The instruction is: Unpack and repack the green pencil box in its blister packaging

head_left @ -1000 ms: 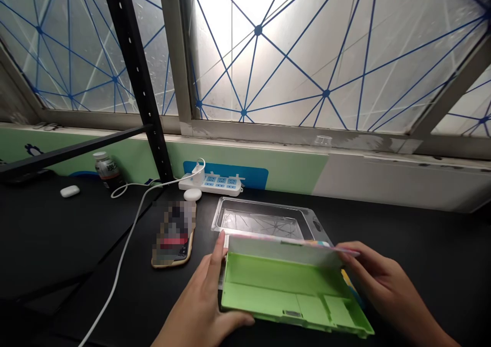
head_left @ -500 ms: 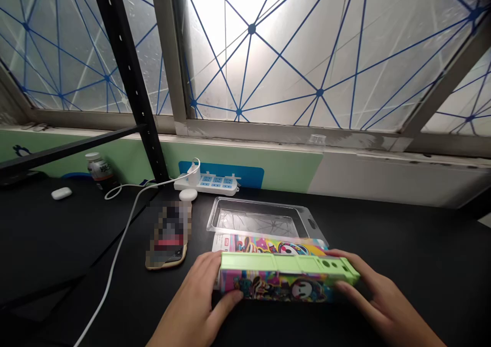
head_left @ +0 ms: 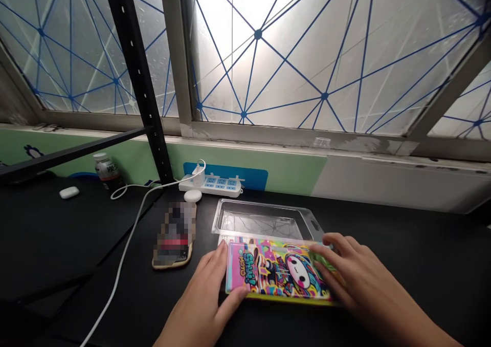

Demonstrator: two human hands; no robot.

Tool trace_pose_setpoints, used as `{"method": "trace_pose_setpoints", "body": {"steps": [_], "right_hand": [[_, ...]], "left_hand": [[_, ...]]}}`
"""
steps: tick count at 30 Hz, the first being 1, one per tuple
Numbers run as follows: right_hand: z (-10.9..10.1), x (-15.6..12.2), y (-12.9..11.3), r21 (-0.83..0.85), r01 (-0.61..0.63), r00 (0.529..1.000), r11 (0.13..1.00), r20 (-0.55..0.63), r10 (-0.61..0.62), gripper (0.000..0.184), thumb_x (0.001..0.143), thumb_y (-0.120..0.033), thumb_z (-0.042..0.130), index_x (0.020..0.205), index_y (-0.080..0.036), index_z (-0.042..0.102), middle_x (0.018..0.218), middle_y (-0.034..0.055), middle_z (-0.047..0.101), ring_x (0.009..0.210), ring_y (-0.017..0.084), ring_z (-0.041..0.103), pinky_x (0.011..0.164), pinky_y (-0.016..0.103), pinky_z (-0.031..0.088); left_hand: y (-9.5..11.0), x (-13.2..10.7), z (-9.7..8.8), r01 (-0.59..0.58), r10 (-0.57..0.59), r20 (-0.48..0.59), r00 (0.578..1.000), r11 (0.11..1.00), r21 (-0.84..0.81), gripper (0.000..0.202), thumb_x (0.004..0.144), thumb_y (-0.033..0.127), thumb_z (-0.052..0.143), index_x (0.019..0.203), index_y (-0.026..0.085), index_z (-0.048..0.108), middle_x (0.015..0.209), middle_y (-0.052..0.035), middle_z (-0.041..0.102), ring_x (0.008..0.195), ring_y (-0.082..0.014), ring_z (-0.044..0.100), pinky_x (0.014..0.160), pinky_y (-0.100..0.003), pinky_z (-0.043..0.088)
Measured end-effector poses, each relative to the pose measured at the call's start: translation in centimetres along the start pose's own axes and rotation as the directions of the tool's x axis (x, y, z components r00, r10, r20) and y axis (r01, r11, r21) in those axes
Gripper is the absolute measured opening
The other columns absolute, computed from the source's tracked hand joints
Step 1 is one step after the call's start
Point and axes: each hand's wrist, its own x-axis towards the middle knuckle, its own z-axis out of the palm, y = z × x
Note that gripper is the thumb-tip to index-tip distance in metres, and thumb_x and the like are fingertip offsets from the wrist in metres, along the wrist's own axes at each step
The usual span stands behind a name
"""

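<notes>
A pencil case with a bright cartoon print and pink left end lies with its printed face up, a yellow-green edge along the near side. My left hand grips its left end, thumb on the near corner and fingers along the far side. Over the right end bends my right hand, its fingers touching a green part that they mostly hide. Behind the case shows a strip of a printed card. Just beyond lies a clear plastic blister tray.
To the left lie a phone with a blurred screen and a white cable. At the wall are a power strip, a round white item, a bottle and a white earphone case. A black metal post rises at left.
The pencil case has turned from its green narrow side up to its printed face up. My right hand has shifted from gripping the end to lying over it. The view has moved slightly.
</notes>
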Motion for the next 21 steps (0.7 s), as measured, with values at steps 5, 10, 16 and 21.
{"method": "trace_pose_setpoints", "body": {"steps": [5,10,16,21], "right_hand": [[0.4,1.9,-4.1,0.141,0.038,0.996,0.989,0.077,-0.049,0.031,0.097,-0.043,0.051,0.121,-0.025,0.061,0.114,0.0102,0.064,0.1,0.027,0.06,0.083,0.043,0.05],[1.6,3.7,-6.1,0.198,0.0,0.994,0.98,0.107,-0.022,0.029,0.099,-0.042,0.048,0.111,-0.021,0.062,0.103,0.0104,0.062,0.094,0.028,0.058,0.082,0.046,0.049],[3.1,3.6,-5.9,0.194,0.031,0.999,0.981,-0.016,-0.028,0.023,0.101,-0.037,0.045,0.105,-0.02,0.06,0.1,0.0095,0.059,0.092,0.027,0.056,0.08,0.045,0.051],[3.0,3.5,-5.9,0.087,0.086,0.96,0.993,-0.274,-0.059,0.024,0.1,-0.039,0.047,0.108,-0.019,0.056,0.105,0.0118,0.059,0.094,0.027,0.056,0.08,0.044,0.052]], "left_hand": [[0.3,-0.3,-0.2,0.027,-0.026,0.015,1.0,0.997,-0.067,0.079,0.092,0.042,0.061,0.159,0.025,0.021,0.16,-0.0099,0.033,0.145,-0.0309,0.033,0.117,-0.049,0.034],[0.2,-0.6,0.0,0.053,-0.055,-0.006,0.998,0.983,-0.173,0.095,0.083,0.028,0.071,0.159,0.028,0.014,0.157,-0.0086,0.039,0.141,-0.0305,0.04,0.115,-0.047,0.035],[0.0,-0.4,-0.3,-0.031,0.034,0.011,0.999,0.975,-0.22,0.101,0.087,0.021,0.065,0.159,0.034,-0.004,0.15,-0.0053,0.049,0.131,-0.0267,0.05,0.111,-0.041,0.04],[0.1,-0.4,-0.7,-0.003,0.008,0.019,1.0,0.973,-0.232,0.096,0.09,0.028,0.065,0.159,0.031,-0.002,0.149,-0.0064,0.051,0.132,-0.0274,0.05,0.111,-0.042,0.04]]}}
